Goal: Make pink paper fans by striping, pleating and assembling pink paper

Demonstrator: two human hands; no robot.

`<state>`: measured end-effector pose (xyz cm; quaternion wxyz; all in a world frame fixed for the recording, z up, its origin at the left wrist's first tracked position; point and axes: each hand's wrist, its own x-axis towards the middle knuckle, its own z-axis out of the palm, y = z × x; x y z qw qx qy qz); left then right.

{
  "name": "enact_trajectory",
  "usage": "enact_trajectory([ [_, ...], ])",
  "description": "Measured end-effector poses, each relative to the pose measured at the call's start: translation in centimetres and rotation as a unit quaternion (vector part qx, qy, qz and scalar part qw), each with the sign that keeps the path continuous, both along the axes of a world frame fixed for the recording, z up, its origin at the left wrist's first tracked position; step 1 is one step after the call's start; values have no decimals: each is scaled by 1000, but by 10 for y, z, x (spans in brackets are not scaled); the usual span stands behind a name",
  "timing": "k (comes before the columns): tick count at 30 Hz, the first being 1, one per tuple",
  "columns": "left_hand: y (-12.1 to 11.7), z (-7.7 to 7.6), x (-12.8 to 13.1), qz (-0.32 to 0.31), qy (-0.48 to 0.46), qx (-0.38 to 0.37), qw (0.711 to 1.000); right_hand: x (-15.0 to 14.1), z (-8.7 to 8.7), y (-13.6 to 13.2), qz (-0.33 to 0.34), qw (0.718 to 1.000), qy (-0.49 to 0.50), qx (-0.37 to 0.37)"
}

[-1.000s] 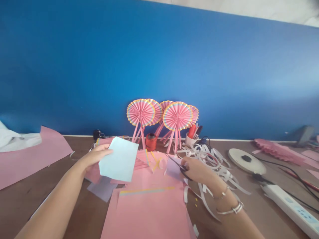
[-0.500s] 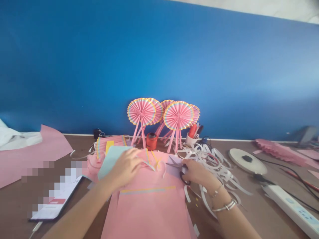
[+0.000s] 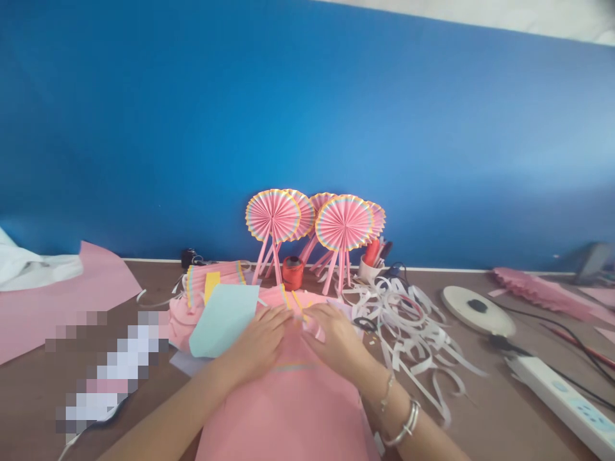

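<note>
My left hand (image 3: 264,339) lies with fingers stretched over pink paper (image 3: 283,410) at the middle of the table. Opposite it, my right hand (image 3: 336,339) is curved, its thumb apart from the fingers, with a pale curled paper strip (image 3: 317,328) between them. I cannot tell whether it touches that strip. Yellow strips (image 3: 298,299) lie just beyond both fingertips. A light blue paper sheet (image 3: 223,320) rests left of my left hand. Black-handled scissors (image 3: 366,324) are on the table right of my right hand, their blades mostly hidden behind it.
Pleated pink paper fans (image 3: 344,223) stand at the back, near a red round container (image 3: 292,274) and a pen cup (image 3: 369,270). White paper strips (image 3: 408,314) are heaped on the right, before a cream disc (image 3: 475,310) and a power strip (image 3: 560,397). A blue wall (image 3: 307,115) rises behind.
The blue sheet has come down onto the pile at the left and my left hand has left it. My right hand has let go of the scissors. Both hands have moved together at the centre.
</note>
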<state>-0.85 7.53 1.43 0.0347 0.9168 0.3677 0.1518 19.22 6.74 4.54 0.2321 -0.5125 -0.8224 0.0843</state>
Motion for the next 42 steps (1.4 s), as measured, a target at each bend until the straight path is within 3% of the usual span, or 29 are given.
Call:
enact_trajectory([
  [5,-7,9,6,-29,-51,-12,998,-10,-13,-6,1,1000,4,28],
  [9,-8,16,6,-4,-151,-81,985,0,-3,-1,-9,998,53,19],
  [11,-6,21,4,54,-231,-159,958,10,6,3,-14,994,100,-28],
  [13,-3,26,2,101,-308,-251,912,22,14,8,-26,986,138,-85],
  [16,0,35,-1,131,-371,-354,848,42,25,13,-51,981,130,-136],
  [19,-1,41,0,150,-389,-390,821,54,33,12,-66,977,74,-189],
  [21,-5,43,2,147,-389,-402,816,52,36,8,-82,979,50,-177],
  [24,-14,44,8,119,-373,-403,827,35,36,-1,-61,985,106,-122],
  [28,-24,45,14,65,-358,-367,856,7,29,-12,68,945,218,-233],
  [30,-26,44,16,52,-350,-341,871,1,27,-13,97,926,242,-273],
  [39,-33,29,21,101,-309,-208,923,24,32,-6,7,917,225,-329],
  [42,-39,14,25,40,-218,-107,969,42,35,-3,-4,929,173,-326],
])
